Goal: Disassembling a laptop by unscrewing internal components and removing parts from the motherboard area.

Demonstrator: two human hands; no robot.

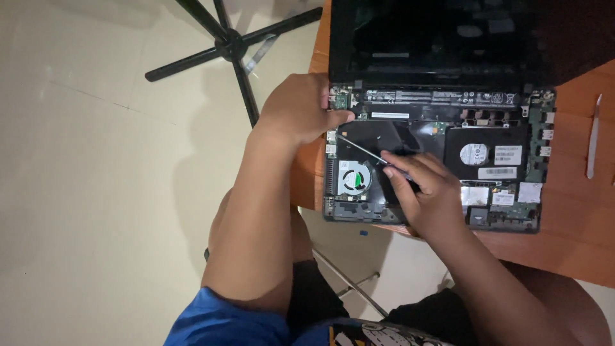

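A pale glossy tiled floor (96, 192) fills the left, with a black star-shaped chair base (230, 45) on it. On the orange wooden table (576, 237) lies an opened black laptop (442, 160), circuit boards exposed. The left hand (301, 109) grips its corner; the right hand (423, 192) pinches a thin metal screwdriver (362, 150) above the round fan (354, 179). Slim metal tweezers (594, 138) lie well apart.

Dim, warm light; soft shadows on the pale floor (96, 192) (mild glare); focus slightly soft.

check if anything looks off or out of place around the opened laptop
The laptop overhangs the wooden table at its near-left corner, below the fan. Otherwise nothing stands out; the tweezers lie apart on the right.
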